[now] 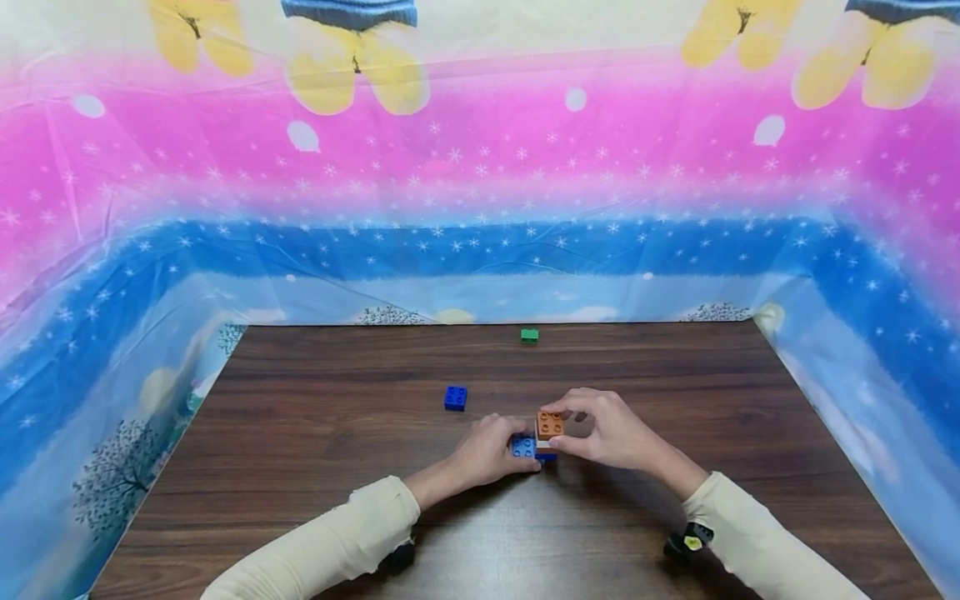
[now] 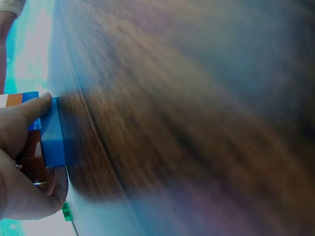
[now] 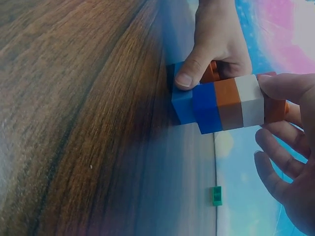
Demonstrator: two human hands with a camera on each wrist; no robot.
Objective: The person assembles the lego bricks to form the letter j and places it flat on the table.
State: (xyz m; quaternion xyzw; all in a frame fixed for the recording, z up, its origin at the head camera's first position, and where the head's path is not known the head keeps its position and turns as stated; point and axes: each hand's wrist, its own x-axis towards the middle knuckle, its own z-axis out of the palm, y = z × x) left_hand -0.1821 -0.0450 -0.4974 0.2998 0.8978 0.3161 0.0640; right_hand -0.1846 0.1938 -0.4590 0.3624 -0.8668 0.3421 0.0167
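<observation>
A stack of toy building bricks stands on the table in front of me. Its base is a light blue brick (image 1: 522,448), gripped at its sides by the thumb and fingers of my left hand (image 1: 487,452). In the right wrist view, a dark blue brick (image 3: 205,109), an orange brick (image 3: 228,104) and a white brick (image 3: 250,101) rise in a column from one end of the base. Topping the column is an orange brick (image 1: 550,423), which my right hand (image 1: 609,429) pinches. Another orange-brown brick (image 2: 33,162) sits beside the column, partly hidden by my left hand.
A loose dark blue brick (image 1: 455,397) lies beyond my left hand. Near the far edge of the wooden table (image 1: 337,375) lies a small green brick (image 1: 529,336). A patterned cloth (image 1: 480,167) surrounds the table at the back and sides.
</observation>
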